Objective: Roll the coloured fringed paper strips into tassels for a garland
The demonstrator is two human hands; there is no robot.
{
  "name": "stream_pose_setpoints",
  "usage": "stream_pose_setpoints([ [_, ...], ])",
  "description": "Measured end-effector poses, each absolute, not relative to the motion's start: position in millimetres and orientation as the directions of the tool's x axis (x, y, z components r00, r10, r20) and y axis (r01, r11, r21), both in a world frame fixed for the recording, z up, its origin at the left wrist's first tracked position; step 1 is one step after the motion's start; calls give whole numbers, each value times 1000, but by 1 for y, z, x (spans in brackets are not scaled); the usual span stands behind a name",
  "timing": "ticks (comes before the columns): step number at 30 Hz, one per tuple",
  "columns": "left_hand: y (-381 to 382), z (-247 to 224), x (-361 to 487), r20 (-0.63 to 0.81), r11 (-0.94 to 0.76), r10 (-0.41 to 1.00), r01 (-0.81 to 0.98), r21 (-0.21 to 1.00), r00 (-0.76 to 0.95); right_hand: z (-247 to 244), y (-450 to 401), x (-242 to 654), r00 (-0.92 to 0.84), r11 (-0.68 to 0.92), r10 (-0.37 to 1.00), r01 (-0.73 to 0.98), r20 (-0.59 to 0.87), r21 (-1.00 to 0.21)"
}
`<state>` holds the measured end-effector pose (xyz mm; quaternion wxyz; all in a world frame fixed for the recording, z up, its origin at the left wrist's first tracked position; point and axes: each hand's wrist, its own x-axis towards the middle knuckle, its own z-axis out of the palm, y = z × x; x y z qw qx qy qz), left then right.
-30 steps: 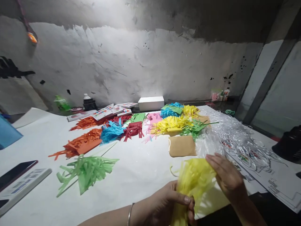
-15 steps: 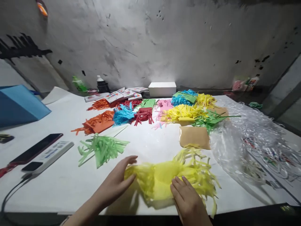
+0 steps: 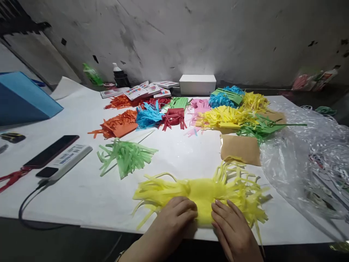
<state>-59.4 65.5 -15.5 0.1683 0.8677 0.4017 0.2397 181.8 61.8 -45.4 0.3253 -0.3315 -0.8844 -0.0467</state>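
Note:
A sheet of yellow tissue paper (image 3: 203, 189), cut into fringes at both ends and plain in the middle, lies spread near the table's front edge. My left hand (image 3: 174, 218) has its fingers curled onto the near edge of the paper, left of its middle; its thumb is hidden. My right hand (image 3: 233, 225) rests on the right part of the plain band, fingers stretched out and lying flat. Beyond the left fringe sits a light green tissue tassel (image 3: 125, 156). A brown rectangular packet (image 3: 240, 149) in clear wrapping touches the right fringe.
Across the back lie orange (image 3: 117, 123), blue (image 3: 148, 114), dark red (image 3: 174, 118) and yellow (image 3: 226, 116) fringed bundles, before a white box (image 3: 197, 84). A phone (image 3: 51, 151) and a white power bank (image 3: 65, 162) with a cable are left. Clear plastic (image 3: 289, 163) covers the right side.
My left hand has moved right and down from the left fringe onto the paper's near edge. The left fringe now lies spread out. The camera view has tipped downward.

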Motion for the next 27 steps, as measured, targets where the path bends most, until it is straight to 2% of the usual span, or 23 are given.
stream_pose_setpoints([
  [4,63,-18,-63,319,-612,787,597,519,529,-38,65,175,-538,760,575,630,616,-160],
  [6,63,-19,-62,306,-591,803,618,519,512,-31,69,170,-518,773,577,597,632,-216],
  [8,66,-17,-60,241,-517,853,689,507,463,-24,74,167,-485,752,638,560,599,-347],
  [10,73,-12,-56,135,-389,918,785,481,372,-20,80,165,-426,659,747,576,511,-483],
  [12,85,-5,-51,6,-255,960,863,437,281,-20,88,163,-370,560,824,642,428,-524],
  [15,105,4,-42,-128,-129,975,937,324,179,-28,101,158,-309,472,863,775,400,-420],
  [17,115,7,-38,-152,-95,979,961,259,138,-32,109,153,-273,427,867,838,416,-341],
  [20,122,6,-36,-158,-80,980,971,224,117,-28,113,149,-236,406,833,876,501,-263],
  [23,124,1,-35,-156,-81,981,972,220,117,-21,108,148,-326,557,709,803,625,-213],
  [25,124,-1,-36,-148,-81,982,970,227,117,-20,104,147,-436,681,641,703,631,-206],
  [27,123,-1,-37,-144,-75,983,968,239,112,-24,102,145,-505,735,610,648,611,-198],
])
